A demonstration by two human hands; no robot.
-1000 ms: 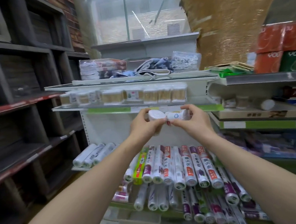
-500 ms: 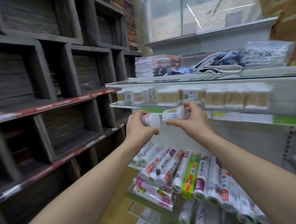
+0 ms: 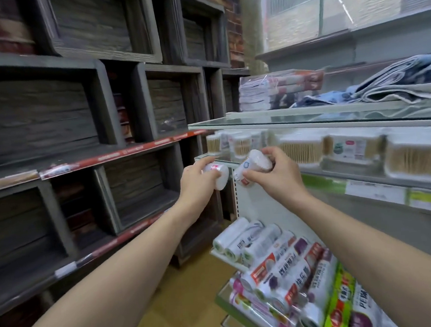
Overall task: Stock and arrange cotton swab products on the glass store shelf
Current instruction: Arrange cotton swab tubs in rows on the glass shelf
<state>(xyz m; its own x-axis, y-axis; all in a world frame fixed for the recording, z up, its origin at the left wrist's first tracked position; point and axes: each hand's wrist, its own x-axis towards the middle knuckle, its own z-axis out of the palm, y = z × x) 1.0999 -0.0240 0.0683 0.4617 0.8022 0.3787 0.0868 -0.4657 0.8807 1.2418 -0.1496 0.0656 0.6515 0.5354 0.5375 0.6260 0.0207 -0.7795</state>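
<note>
Each grip is curled around one cotton swab tub — left hand [image 3: 194, 181], right hand [image 3: 278, 178] — just off the glass shelf [image 3: 311, 170] end. Turn tubs upright, labels outward, seat beside shelved tubs [image 3: 238, 146].

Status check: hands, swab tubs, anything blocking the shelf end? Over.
Left hand grips one round swab tub; right hand grips another tub. Both held sideways, just off the glass shelf left end. Stocked round tubs already crowd that end.
</note>
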